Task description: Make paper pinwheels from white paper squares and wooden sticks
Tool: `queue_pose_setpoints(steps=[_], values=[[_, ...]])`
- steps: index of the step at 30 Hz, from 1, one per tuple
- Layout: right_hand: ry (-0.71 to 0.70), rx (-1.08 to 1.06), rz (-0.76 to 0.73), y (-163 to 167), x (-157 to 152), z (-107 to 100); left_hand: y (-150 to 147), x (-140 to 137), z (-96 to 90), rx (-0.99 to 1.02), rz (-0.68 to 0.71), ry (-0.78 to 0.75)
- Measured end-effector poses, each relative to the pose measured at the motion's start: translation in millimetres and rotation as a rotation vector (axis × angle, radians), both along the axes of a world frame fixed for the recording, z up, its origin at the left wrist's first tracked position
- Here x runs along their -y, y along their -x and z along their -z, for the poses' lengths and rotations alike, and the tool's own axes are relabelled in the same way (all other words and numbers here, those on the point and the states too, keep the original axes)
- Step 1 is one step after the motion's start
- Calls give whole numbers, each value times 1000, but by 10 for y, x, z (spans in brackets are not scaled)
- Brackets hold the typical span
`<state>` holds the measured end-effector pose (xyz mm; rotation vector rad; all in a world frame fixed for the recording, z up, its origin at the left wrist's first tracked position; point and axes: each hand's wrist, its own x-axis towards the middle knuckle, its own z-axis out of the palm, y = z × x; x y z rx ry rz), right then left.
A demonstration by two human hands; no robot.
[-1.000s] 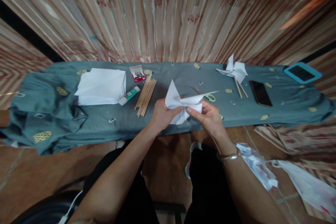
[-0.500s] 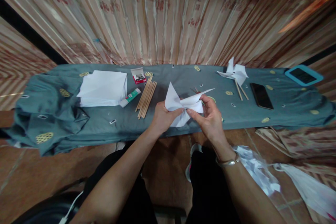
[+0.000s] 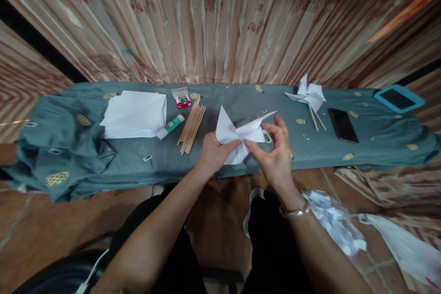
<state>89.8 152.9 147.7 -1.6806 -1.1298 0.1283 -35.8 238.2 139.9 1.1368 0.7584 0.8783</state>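
Observation:
A white paper pinwheel shape (image 3: 230,132) with folded points is held above the near edge of the table. My left hand (image 3: 214,151) grips its left and lower part. My right hand (image 3: 274,151) pinches the folded centre with thumb and forefinger, the other fingers spread. Green-handled scissors (image 3: 267,136) lie on the cloth just behind my right hand.
A grey-green cloth (image 3: 138,156) covers the long table. On it lie a stack of white paper (image 3: 134,109), a glue stick (image 3: 170,127), wooden sticks (image 3: 191,124), a red pin box (image 3: 181,98), a finished pinwheel (image 3: 308,95), a black phone (image 3: 342,124) and a blue-cased tablet (image 3: 398,98). Striped curtain behind.
My right hand has lifted its fingers off the right paper flap and now pinches only the centre; the paper has risen slightly. The left hand stays in place.

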Motion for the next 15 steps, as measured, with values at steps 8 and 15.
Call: queue_pose_setpoints(steps=[8, 15], values=[[16, 68, 64, 18, 5, -24, -18, -8, 28, 12, -21, 17], [10, 114, 67, -2, 1, -13, -41, 4, 19, 42, -38, 44]])
